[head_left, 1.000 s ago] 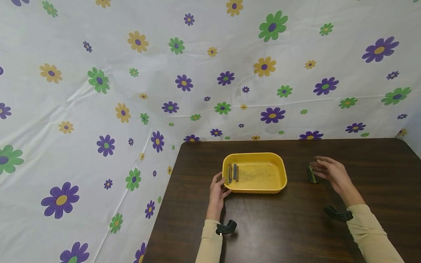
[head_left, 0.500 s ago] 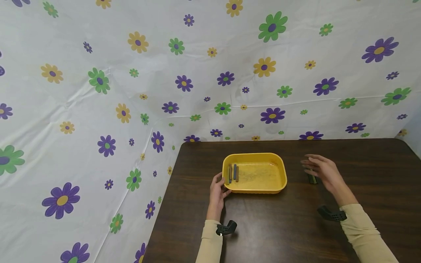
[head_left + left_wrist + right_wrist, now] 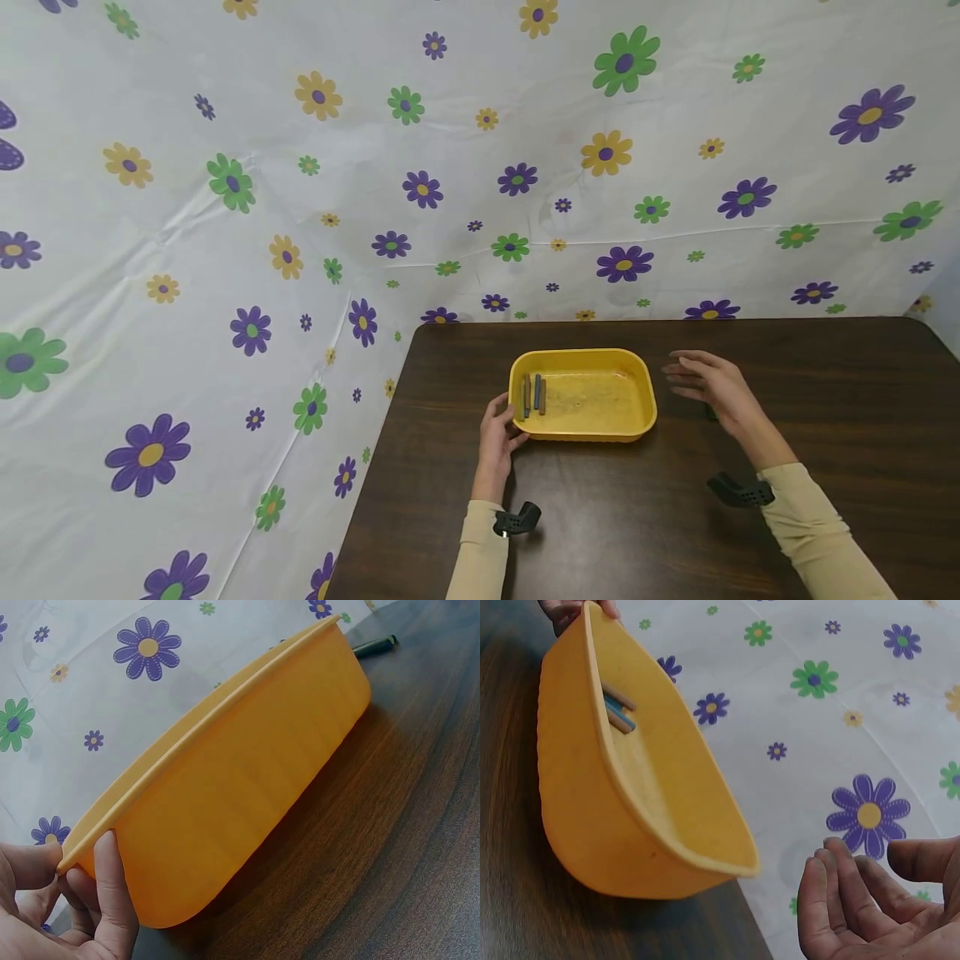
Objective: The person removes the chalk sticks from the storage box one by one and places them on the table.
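Observation:
My left hand (image 3: 495, 442) pinches the left end of a yellow plastic tub (image 3: 592, 435), thumb over the rim and fingers underneath it in the left wrist view. Inside, several thin chalk-like sticks (image 3: 542, 397), brown, blue and greenish, lie side by side at the left end. To the right of the tub my right hand (image 3: 720, 396) hovers with relaxed fingers. Nothing sits between its thumb and fingers in the right wrist view, and its fingertips (image 3: 832, 844) look smudged. Dark green sticks (image 3: 376, 646) lie on the table beyond the tub, mostly hidden behind my right hand in the head view.
The dark wooden table (image 3: 622, 517) meets a white flower-print sheet (image 3: 450, 133) along its back and left edges. Each wrist carries a black camera mount, such as the one on the left wrist (image 3: 517, 520).
My right hand has moved left, away from the green sticks and toward the tub, and now covers most of them in the head view. The left hand and the tub stay put.

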The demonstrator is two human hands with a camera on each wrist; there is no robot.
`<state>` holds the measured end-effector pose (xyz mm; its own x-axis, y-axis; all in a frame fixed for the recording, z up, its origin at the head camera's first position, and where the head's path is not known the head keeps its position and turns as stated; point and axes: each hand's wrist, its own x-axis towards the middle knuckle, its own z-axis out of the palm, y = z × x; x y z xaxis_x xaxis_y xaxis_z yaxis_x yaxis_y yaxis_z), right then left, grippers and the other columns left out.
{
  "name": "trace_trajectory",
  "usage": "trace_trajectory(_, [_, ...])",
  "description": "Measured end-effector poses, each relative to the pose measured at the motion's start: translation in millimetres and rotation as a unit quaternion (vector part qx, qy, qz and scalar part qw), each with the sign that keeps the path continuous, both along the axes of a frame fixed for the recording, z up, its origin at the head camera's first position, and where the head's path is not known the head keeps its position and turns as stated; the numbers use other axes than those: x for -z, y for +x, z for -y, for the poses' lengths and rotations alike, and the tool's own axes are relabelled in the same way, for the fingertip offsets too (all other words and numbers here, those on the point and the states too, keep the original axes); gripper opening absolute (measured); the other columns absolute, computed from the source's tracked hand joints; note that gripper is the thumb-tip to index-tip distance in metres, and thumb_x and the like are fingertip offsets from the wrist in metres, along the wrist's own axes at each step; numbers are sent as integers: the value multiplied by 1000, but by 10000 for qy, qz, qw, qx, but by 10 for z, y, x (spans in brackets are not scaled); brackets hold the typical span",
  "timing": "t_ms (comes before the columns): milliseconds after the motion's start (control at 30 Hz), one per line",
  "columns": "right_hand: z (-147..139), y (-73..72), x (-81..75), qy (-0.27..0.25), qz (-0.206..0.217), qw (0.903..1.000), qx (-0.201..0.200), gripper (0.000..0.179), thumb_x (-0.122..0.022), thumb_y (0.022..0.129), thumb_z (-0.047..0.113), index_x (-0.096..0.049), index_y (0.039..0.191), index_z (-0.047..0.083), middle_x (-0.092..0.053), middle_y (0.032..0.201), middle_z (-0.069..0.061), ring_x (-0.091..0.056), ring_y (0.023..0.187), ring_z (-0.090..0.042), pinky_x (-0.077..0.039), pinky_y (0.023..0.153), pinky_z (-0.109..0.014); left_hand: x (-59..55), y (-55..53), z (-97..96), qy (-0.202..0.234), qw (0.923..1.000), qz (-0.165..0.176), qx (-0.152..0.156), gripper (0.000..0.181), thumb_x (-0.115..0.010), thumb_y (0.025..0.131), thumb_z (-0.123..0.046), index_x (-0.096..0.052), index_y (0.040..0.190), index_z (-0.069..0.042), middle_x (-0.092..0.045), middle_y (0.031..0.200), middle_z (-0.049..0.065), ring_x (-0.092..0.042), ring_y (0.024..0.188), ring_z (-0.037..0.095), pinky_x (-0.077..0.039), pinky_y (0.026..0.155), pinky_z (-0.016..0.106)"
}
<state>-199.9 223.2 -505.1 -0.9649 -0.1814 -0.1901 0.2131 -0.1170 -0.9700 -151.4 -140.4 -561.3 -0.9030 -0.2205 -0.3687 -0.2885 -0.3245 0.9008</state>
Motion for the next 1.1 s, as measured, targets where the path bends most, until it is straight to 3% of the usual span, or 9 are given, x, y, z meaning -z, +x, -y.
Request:
trace_trajectory(167, [103,-8,-57,330,-100,9994,-32,40,-55,109,29,-56,138,1,-72,103,14,-70,96,-5,-57,82,-24,7,2,12,-17,10000,-25,45,41,-55,107,-19,-54,146,-5,-65,123,26,-66,83,19,-56,67,27])
trace_trajectory(500, [328,-18,-131,340,-71,9993,-124,50,-55,109,29,-49,142,-8,-72,107,7,-70,98,-9,-58,87,-29,23,-1,23,16,10000,2,40,40,-55,107,-18,-55,145,-5,-65,122,25,-65,82,18,-56,67,27])
trace_trajectory(767, [443,-39,-150,-74,-5,9999,-132,45,-55,110,27,-52,140,-7,-74,101,10,-71,98,-11,-58,84,-26,-2,2,7,6,10000,-25,40,43,-56,108,-21,-53,147,-4,-65,121,25,-66,81,18,-56,67,28])
trace_trajectory(933, [560,-47,-154,-355,75,9992,-171,30,-56,109,24,-63,129,3,-75,100,7,-72,94,-10,-58,83,-26,2,-9,-2,35,10000,-58,35,43,-55,108,-20,-51,148,-3,-65,120,25,-65,80,17,-56,67,28])
trace_trajectory(1000, [612,-47,-137,-353,84,9991,-226,23,-56,109,24,-66,124,9,-76,102,5,-72,95,-12,-58,84,-28,6,-11,-1,32,10000,-70,39,44,-55,108,-21,-51,148,-3,-65,120,25,-65,80,17,-56,67,28])
trace_trajectory(1100, [703,-53,-106,-134,100,9993,-326,33,-55,109,25,-61,132,3,-75,106,4,-72,96,-11,-58,86,-31,6,-7,3,40,10000,-60,41,44,-55,108,-21,-51,148,-3,-65,121,25,-64,80,17,-55,67,28])
